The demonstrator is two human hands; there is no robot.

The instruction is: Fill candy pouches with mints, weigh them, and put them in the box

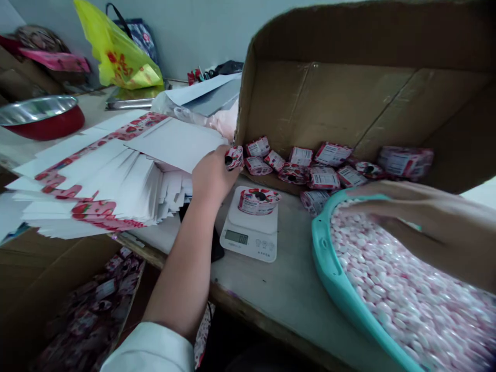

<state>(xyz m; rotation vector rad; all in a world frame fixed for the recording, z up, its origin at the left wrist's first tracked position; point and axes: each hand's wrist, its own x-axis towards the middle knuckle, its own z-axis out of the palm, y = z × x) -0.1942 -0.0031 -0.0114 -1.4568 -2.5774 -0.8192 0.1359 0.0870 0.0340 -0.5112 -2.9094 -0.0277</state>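
My left hand (212, 175) is closed around a small strawberry-print box (234, 158) at the front left edge of a large cardboard carton. Just to the right of that wrist, a similar strawberry-print box (259, 201) with a dark round hole on top sits on a white digital scale (248, 243), whose display seems to read 0.0. My right hand (391, 204), smeared by motion, is over a teal basin (323, 258) full of pale pink wrapped candies (391, 279). Its fingers are too blurred to show whether anything is in them.
Several strawberry-print boxes lie inside the cardboard carton (349, 98). At left is a stack of flat white and strawberry-print cards (116, 170), with a red metal bowl (42, 121) and yellow plastic bag (124, 62) behind. More packs fill a carton (96, 299) below the table edge.
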